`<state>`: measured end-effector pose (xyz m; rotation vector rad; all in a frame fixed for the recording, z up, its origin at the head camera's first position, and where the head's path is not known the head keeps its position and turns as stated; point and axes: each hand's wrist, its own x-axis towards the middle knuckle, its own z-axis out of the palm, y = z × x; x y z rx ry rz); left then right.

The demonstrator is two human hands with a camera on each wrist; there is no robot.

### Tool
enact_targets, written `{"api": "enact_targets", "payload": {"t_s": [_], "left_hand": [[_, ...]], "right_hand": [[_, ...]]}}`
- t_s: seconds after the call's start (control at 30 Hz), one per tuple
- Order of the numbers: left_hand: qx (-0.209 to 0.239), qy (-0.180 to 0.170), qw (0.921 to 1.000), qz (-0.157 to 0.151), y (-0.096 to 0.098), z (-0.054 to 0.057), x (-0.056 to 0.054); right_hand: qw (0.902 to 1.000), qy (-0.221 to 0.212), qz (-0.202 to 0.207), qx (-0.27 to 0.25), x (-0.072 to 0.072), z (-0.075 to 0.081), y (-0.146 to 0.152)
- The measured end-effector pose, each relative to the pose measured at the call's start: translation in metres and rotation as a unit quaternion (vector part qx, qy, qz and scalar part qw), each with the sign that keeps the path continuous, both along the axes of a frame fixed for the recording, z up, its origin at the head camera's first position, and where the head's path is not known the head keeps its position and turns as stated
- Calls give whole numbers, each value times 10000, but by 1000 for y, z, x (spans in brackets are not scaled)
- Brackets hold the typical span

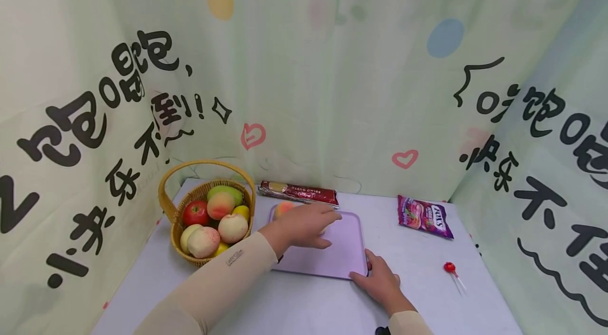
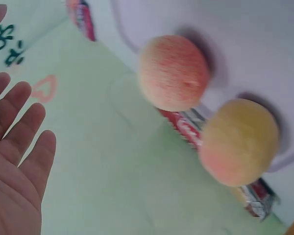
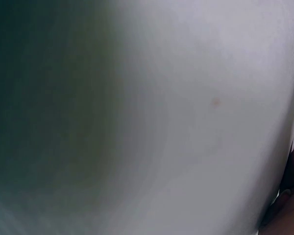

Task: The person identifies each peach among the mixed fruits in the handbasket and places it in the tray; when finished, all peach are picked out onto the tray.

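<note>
A light purple tray [image 1: 342, 250] lies on the white table. Over it reaches my left hand [image 1: 306, 227], fingers extended and holding nothing. Two peaches rest on the tray: a yellowish peach [image 2: 240, 143] and a redder peach [image 2: 174, 73], side by side in the left wrist view. In the head view the left hand covers most of the redder one. My right hand [image 1: 381, 281] grips the tray's near right corner, thumb at the front edge and fingers along the right side. The right wrist view is mostly a pale blur.
Left of the tray stands a wicker basket [image 1: 177, 240] with a tall handle, filled with peaches, a red apple [image 1: 196, 213] and other fruit. Behind the tray lies a long dark red packet [image 1: 299, 192]. To the right are a purple candy bag [image 1: 425, 217] and a red lollipop [image 1: 449, 267].
</note>
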<state>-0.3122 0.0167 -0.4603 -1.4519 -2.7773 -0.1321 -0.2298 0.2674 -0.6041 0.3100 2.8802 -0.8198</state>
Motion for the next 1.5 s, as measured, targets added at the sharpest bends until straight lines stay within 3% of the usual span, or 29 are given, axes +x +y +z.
{"api": "enact_targets", "payload": {"t_s": [0.4,0.57,0.8,1.1,1.33,1.5], "left_hand": [[872,384,9916,-877,-8,37,34],[1147,281,9887,-927,-14,51,42],[1844,527,9782,-795,-32,64,48],[2159,-93,9756,-390,-58,64,54],[2374,-154,9710,-248,-76,55,53],[2616,-160,9650,77,-91,50,55]], "right_hand": [[9999,-39,12,-99,-2,-2,1],[9999,-62,18,-98,-4,-2,2],[9999,-65,28,-74,-4,-2,1],[10000,-12,48,-5,-2,-4,2],[10000,-72,-31,-36,-3,-7,4],[10000,-58,-4,-29,-5,-8,4]]}}
